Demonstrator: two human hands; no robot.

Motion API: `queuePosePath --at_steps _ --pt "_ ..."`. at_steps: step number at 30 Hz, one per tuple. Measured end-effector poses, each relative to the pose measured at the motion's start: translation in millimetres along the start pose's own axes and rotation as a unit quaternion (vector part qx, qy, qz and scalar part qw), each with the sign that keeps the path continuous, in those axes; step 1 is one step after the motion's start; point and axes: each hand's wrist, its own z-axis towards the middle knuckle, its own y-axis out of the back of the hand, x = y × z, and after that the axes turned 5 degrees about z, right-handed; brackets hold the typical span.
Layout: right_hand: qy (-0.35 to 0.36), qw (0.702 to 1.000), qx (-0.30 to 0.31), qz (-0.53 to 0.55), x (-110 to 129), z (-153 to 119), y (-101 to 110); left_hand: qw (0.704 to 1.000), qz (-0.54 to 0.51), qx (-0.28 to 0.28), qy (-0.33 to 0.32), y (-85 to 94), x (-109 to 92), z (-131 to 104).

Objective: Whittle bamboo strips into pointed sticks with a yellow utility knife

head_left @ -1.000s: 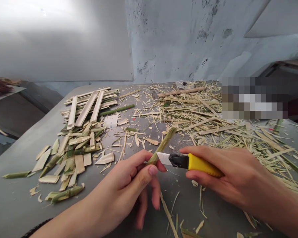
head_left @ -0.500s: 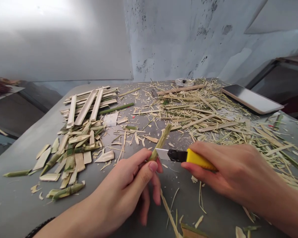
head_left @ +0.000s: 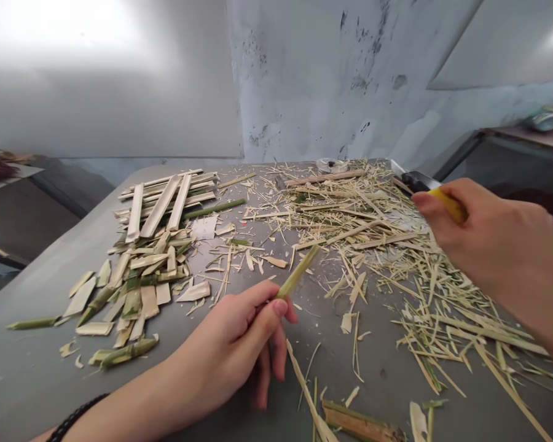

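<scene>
A short green bamboo strip (head_left: 299, 270) sticks up and away from my left hand (head_left: 253, 331), pinched between thumb and forefinger. My right hand (head_left: 483, 239) is raised over the right side of the table, closed around a yellow-handled utility knife (head_left: 449, 204). Its bare blade points up and to the left, well apart from the strip. Beneath the right hand lies a wide heap of thin bamboo shavings (head_left: 428, 282). In front of me, near the table's close edge, rests a split piece of bamboo (head_left: 359, 423).
On the left of the grey table (head_left: 41, 368) lie several long split bamboo slats (head_left: 161, 205) and a pile of short bamboo pieces (head_left: 133, 294). A clear spool (head_left: 332, 165) and a wooden-handled tool (head_left: 325, 178) lie at the back, before the wall.
My right hand has lifted the utility knife off the strip and swung it up and to the right, now covering where the phone lay. The left hand keeps its hold on the strip.
</scene>
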Motion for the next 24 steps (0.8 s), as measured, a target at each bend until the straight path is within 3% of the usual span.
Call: queuePosePath --at_steps 2,6,9,13,16,20,22,24 --pt "0.036 0.992 0.034 0.114 12 -3 2 1.0 -0.017 -0.013 -0.002 0.0 0 2" --pt "0.15 0.941 0.114 0.282 48 -22 0 0.999 -0.035 -0.023 -0.014 0.7 -1 4" --pt "0.188 0.918 0.16 0.311 64 -38 -4 0.999 -0.043 -0.026 -0.014 0.0 -2 4" --pt "0.21 0.915 0.176 0.297 69 -49 -13 0.999 -0.024 -0.028 -0.005 -1.5 -3 2" --pt "0.185 0.941 0.158 0.237 53 -42 -22 0.999 0.033 -0.018 0.002 -2.6 -1 -3" --pt "0.046 0.985 0.122 0.109 20 -20 -30 0.993 0.109 0.033 -0.006 -4.7 3 -8" --pt "0.022 0.984 0.109 0.139 16 -14 -26 0.996 0.083 0.02 0.0 -5.5 6 -8" --pt "0.061 0.965 0.115 0.228 25 -16 -19 0.999 0.05 0.0 0.006 -6.0 7 -6"
